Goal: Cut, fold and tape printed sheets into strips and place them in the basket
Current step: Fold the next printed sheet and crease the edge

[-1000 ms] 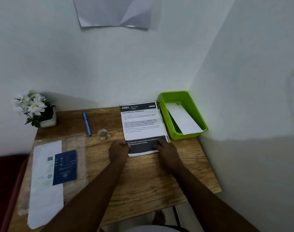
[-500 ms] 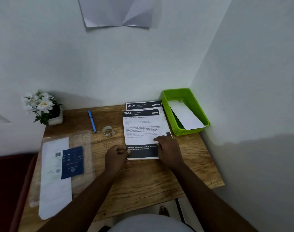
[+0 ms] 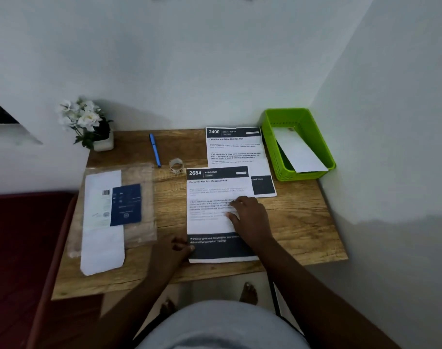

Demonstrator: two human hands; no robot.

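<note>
Head view: sheet 2684 (image 3: 215, 197) lies near-centre on the tabletop (image 3: 303, 222), overlapping sheet 2400 (image 3: 236, 147). Left hand (image 3: 173, 250) pinches its near-left edge; right hand (image 3: 250, 217) presses flat, fingers spread, gripping nothing. Uneven pressure risks a skewed fold. Basket (image 3: 270, 142) stands far right.

a home corner, likely a bedroom: a small wooden worktop (image 3: 303, 222) against plain white walls, a pot of white flowers (image 3: 89, 124), bare feet (image 3: 249, 293) on the floor.
</note>
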